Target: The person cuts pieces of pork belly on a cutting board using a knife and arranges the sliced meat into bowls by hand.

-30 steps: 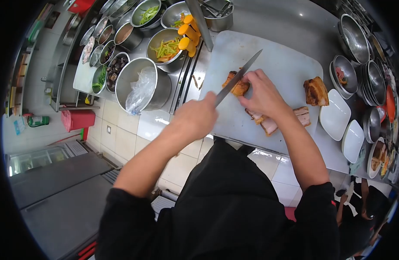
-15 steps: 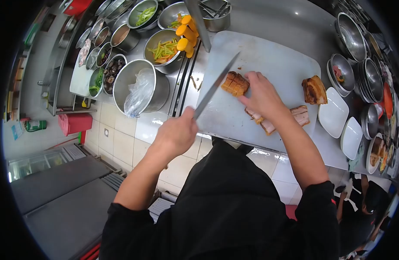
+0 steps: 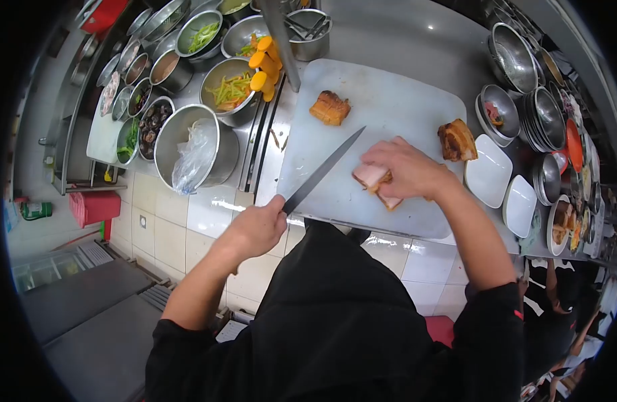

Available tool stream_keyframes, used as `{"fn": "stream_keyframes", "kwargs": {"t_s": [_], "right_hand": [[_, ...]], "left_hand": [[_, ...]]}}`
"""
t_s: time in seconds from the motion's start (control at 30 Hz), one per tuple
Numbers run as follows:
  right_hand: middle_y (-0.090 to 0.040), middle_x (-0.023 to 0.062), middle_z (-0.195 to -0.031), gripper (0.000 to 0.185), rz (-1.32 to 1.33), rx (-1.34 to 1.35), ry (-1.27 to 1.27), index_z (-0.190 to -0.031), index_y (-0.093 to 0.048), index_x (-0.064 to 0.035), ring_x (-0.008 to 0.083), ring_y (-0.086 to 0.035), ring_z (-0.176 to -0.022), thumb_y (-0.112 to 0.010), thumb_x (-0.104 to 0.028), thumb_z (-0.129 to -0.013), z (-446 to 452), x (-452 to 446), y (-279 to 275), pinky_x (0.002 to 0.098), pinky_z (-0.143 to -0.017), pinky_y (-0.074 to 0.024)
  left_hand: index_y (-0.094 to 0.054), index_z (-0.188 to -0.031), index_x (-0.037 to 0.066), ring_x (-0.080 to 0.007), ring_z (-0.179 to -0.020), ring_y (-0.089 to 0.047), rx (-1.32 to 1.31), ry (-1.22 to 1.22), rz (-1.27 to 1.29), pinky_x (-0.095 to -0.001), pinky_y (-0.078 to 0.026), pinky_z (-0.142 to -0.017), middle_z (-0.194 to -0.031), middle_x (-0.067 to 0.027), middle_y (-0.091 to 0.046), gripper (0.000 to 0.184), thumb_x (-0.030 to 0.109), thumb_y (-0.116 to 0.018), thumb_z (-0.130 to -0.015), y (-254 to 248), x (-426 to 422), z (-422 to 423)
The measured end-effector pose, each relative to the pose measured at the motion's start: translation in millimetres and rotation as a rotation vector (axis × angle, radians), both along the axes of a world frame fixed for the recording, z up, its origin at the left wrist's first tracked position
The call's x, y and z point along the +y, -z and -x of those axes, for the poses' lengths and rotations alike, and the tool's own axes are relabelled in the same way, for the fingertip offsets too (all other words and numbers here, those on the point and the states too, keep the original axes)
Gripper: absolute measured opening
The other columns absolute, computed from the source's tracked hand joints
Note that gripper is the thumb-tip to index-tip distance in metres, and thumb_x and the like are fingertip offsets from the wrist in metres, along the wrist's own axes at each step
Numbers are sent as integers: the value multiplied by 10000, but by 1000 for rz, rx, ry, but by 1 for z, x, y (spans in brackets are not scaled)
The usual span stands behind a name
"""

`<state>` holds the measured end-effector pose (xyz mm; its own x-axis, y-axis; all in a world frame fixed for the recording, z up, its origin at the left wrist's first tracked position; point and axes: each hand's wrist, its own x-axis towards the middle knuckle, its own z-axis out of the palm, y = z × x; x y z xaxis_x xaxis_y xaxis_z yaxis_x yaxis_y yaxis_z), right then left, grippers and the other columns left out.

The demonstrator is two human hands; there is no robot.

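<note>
My left hand (image 3: 258, 228) is closed round the handle of a long kitchen knife (image 3: 325, 167), its blade slanting over the cutting board (image 3: 402, 87) with the tip pointing away. Curled over a cut piece of pork belly (image 3: 371, 175), my right hand (image 3: 410, 167) grips it near the board's front edge. Another pork slice (image 3: 389, 201) shows under the fingers, partly hidden. At the board's far left lies a browned, scored pork piece (image 3: 330, 108), touched by neither hand. A larger browned pork chunk (image 3: 458, 141) rests at the right edge.
Left of the board stand a large steel pot (image 3: 225, 151) with a plastic bag, a bowl of sliced peppers (image 3: 211, 110) and yellow-capped bottles (image 3: 263, 63). A metal post (image 3: 280, 40) rises by the board's corner. White dishes (image 3: 488, 171) and steel bowls (image 3: 499, 110) line the right.
My right hand has let go of the scored pork, which now sits farther back, and has moved nearer onto the cut slices. The knife stays in my left hand; the view has shifted.
</note>
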<state>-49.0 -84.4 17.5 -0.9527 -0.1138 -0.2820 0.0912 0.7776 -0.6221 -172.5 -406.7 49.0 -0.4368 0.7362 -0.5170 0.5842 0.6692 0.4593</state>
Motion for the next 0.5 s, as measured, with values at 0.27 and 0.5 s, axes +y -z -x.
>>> {"fn": "stream_keyframes", "kwargs": {"t_s": [0.27,0.5], "right_hand": [[-576,147,-1128,541,-152,300,422,-1161,-575,-33,345,-549,-1076,-802,-212,-705,6,-54,17,415,-956,-470],[-558,147,-1121,474,27,430,382,-1115,-583,-18,356,-548,-1059,-777,-174,-711,9,-47,44,415,-928,-484]], "left_hand": [[-431,-1083,14,-514,-770,-614,48,-122,10,-591,-462,-701,-731,-295,-628,204,184,-490,-986,-40,19,-17],[-444,-1099,24,-473,-763,-646,159,-4,196,-588,-496,-703,-797,-242,-670,201,169,-480,-964,-54,5,-40]]}}
